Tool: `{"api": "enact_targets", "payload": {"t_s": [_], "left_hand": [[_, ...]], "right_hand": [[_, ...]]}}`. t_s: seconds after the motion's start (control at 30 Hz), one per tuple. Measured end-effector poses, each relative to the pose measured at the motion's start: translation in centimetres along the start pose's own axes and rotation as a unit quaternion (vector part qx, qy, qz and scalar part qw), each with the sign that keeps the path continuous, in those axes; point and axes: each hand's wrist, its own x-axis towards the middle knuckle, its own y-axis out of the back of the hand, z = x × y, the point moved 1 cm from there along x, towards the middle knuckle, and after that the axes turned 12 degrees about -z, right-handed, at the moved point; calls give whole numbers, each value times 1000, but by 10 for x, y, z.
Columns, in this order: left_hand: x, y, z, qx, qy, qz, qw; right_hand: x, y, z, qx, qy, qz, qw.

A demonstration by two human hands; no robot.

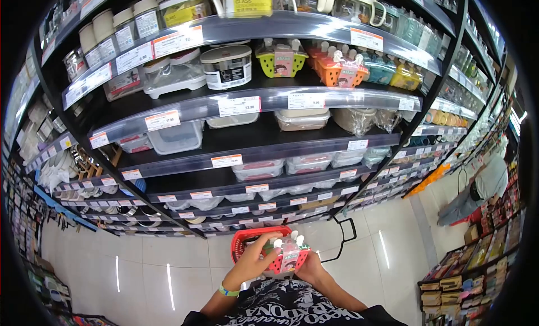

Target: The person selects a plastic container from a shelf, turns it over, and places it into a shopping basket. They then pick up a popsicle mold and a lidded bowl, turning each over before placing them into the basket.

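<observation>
In front of my body I hold a small red strawberry-patterned seasoning jar set [287,255] with white knobs on top and a pink cardboard sleeve. My left hand [254,262], with a band around its wrist, curls over the set's left side and top. Closed around the right side is my right hand [310,268], its fingers partly hidden behind the set. Just beyond and below my hands is a red shopping basket [238,248]; its contents are mostly covered. Similar sets in green [281,61] and orange [341,70] stand on a shelf ahead.
Tall black shelving [247,136] with price tags fills the front, stocked with plastic containers and glass jars. A black metal handle [347,230] reaches over the tiled floor [185,264] to the right. Another person [488,180] is farther off at right, near low stocked shelves [466,281].
</observation>
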Motion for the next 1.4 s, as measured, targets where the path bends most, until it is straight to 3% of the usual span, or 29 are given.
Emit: {"api": "enact_targets", "payload": {"t_s": [0.17, 0.4, 0.6, 0.73, 1.07, 1.27, 1.4], "left_hand": [[2, -5, -1, 36, -31, -2, 999], [-7, -4, 5, 0, -8, 15, 1000], [-16, 4, 3, 6, 3, 42, 999], [-22, 9, 4, 10, 23, 41, 999], [-18, 13, -6, 52, -35, 49, 997], [-21, 18, 13, -37, 48, 36, 998], [-19, 21, -7, 42, 8, 26, 999]], "right_hand": [[-8, -8, -2, 3, 8, 2, 1000], [1, -1, -1, -13, -15, -8, 1000], [6, -31, -1, -38, -32, 23, 998], [12, -15, 10, -21, -42, -17, 999], [15, -26, 6, -28, -38, 12, 999], [19, -24, 10, -24, -44, 0, 999], [20, -23, 12, -31, -33, -7, 999]]}}
